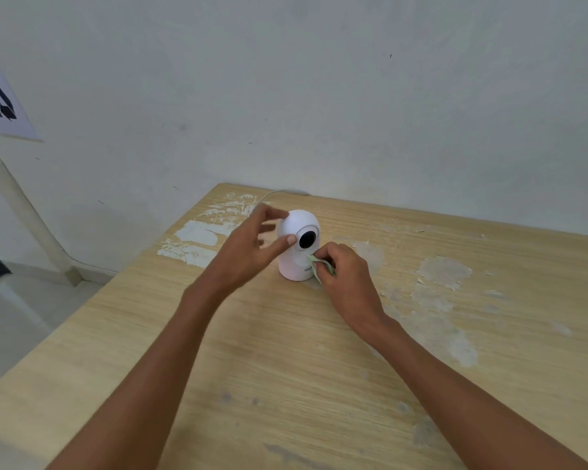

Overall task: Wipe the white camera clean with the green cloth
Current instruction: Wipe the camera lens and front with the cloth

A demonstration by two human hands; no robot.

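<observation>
A small white dome camera (294,266) with a round black lens stands upright on the wooden table (286,351), near its far edge. My left hand (248,247) cups the camera's left side, with the thumb touching the head beside the lens and the fingers reaching behind the top. My right hand (345,276) holds a crumpled green cloth (319,268), pressed against the lower right of the camera's base. Most of the cloth is hidden inside the fist.
A white cable (269,195) runs from behind the camera to the table's far edge by the wall. The tabletop has patches of peeled veneer (443,271) left and right of the camera. A paper sign (0,100) hangs on the wall at left.
</observation>
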